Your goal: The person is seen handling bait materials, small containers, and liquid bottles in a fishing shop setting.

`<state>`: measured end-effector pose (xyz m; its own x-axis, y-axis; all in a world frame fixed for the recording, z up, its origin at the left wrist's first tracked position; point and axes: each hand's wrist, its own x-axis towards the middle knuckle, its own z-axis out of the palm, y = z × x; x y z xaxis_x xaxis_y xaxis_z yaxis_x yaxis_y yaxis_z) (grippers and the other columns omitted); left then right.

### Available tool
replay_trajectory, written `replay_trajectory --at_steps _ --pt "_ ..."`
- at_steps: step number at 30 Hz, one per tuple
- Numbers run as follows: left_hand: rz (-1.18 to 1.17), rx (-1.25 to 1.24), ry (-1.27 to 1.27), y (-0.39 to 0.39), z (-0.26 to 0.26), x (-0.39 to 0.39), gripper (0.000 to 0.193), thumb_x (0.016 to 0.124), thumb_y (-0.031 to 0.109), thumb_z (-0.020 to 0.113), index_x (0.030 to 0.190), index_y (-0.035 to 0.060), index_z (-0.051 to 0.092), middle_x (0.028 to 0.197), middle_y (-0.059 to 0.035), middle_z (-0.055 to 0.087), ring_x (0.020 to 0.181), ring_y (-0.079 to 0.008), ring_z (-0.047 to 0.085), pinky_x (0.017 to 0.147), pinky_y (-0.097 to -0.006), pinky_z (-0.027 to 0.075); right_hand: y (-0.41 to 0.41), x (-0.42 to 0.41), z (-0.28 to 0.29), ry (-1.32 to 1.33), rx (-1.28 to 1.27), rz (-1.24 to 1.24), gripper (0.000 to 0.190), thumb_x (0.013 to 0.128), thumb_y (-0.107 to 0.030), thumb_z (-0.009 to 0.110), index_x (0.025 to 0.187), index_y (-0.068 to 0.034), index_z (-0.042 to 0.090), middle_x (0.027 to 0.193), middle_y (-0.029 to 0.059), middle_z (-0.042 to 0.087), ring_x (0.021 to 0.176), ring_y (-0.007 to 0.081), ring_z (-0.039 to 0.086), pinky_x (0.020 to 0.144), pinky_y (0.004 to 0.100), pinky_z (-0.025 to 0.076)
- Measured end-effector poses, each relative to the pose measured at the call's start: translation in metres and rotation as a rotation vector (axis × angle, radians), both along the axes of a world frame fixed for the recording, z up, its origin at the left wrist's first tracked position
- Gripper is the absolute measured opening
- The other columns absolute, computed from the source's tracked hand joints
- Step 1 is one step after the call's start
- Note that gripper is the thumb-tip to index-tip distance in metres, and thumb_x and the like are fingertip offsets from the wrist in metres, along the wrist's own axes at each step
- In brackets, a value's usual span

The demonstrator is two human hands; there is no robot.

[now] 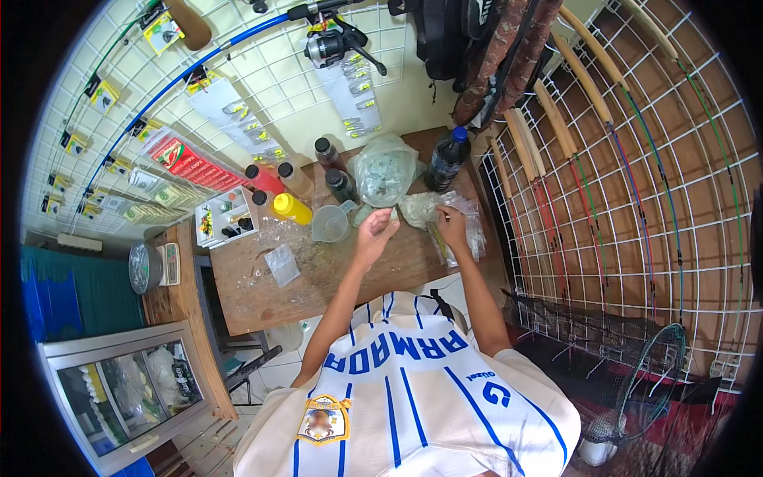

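My left hand [377, 231] is raised over the wooden table [244, 292], fingers bent and the thumb near them. Something small and pale may be at its fingertips, too small to tell. My right hand [453, 228] has its fingertips at the right edge of a crumpled pale plastic bag [419, 210]; whether it grips the bag is unclear. Partly under my right hand lies a pile of small clear plastic bags [474, 229]. Beyond both hands stands a large, bulging translucent plastic bag [384, 170]. A clear plastic measuring jug [331, 223] is left of my left hand.
A dark bottle with a blue cap [448, 160] stands at the back right. Several squeeze bottles, one yellow [292, 208], stand left of the jug. A white divided box [226, 216] and a flat clear packet [281, 265] are farther left. Fishing rods [587, 203] hang on the right grid.
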<state>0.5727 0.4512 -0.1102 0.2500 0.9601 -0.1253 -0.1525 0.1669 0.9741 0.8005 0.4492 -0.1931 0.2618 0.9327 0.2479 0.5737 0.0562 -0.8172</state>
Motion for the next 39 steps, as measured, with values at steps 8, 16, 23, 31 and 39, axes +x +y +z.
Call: replay_trajectory --at_steps 8,16,23,31,39 --pt "0.005 -0.029 0.009 -0.004 0.004 -0.007 0.035 0.084 0.011 0.069 0.115 0.0007 0.056 0.104 -0.0033 0.062 0.091 -0.0092 0.058 0.079 -0.0231 0.047 0.022 -0.027 -0.006 -0.06 -0.141 -0.154 0.027 0.073 -0.01 0.068 0.096 0.004 0.067 0.089 0.0212 0.067 0.083 0.0325 0.066 0.076 0.0374 0.051" --pt "0.043 -0.05 -0.045 -0.01 0.01 -0.008 0.034 0.084 0.01 0.068 0.114 -0.0001 0.056 0.103 -0.0036 0.063 0.089 -0.0094 0.059 0.078 -0.0241 0.048 0.02 -0.02 0.006 0.042 -0.14 -0.261 0.029 0.071 -0.011 0.07 0.098 0.0 0.068 0.093 0.0181 0.067 0.087 0.034 0.061 0.08 0.04 0.048" --pt "0.007 -0.048 -0.077 -0.008 0.01 0.003 0.034 0.083 0.01 0.069 0.113 -0.0007 0.056 0.104 -0.005 0.063 0.091 -0.0103 0.059 0.08 -0.0245 0.048 -0.002 -0.051 0.084 0.64 -0.075 0.02 0.029 0.083 -0.008 0.067 0.11 0.0 0.065 0.1 0.0071 0.067 0.088 0.0124 0.06 0.077 0.0255 0.047" --pt "0.006 0.0 -0.076 -0.008 0.005 0.011 0.035 0.084 0.009 0.069 0.113 -0.0008 0.054 0.102 -0.005 0.062 0.091 -0.0109 0.059 0.08 -0.0253 0.049 -0.012 -0.073 0.104 0.863 -0.229 0.245 0.034 0.087 -0.011 0.064 0.119 0.0 0.06 0.108 0.0057 0.064 0.097 0.0107 0.057 0.085 0.0249 0.045" --pt "0.13 0.048 -0.045 -0.023 0.002 -0.001 0.029 0.083 0.009 0.07 0.107 -0.0019 0.059 0.102 -0.0071 0.064 0.092 -0.0116 0.06 0.083 -0.0259 0.048 -0.017 -0.085 0.11 0.8 -0.243 0.374 0.033 0.09 -0.013 0.06 0.12 0.001 0.059 0.114 0.0065 0.06 0.1 0.011 0.054 0.086 0.0247 0.044"
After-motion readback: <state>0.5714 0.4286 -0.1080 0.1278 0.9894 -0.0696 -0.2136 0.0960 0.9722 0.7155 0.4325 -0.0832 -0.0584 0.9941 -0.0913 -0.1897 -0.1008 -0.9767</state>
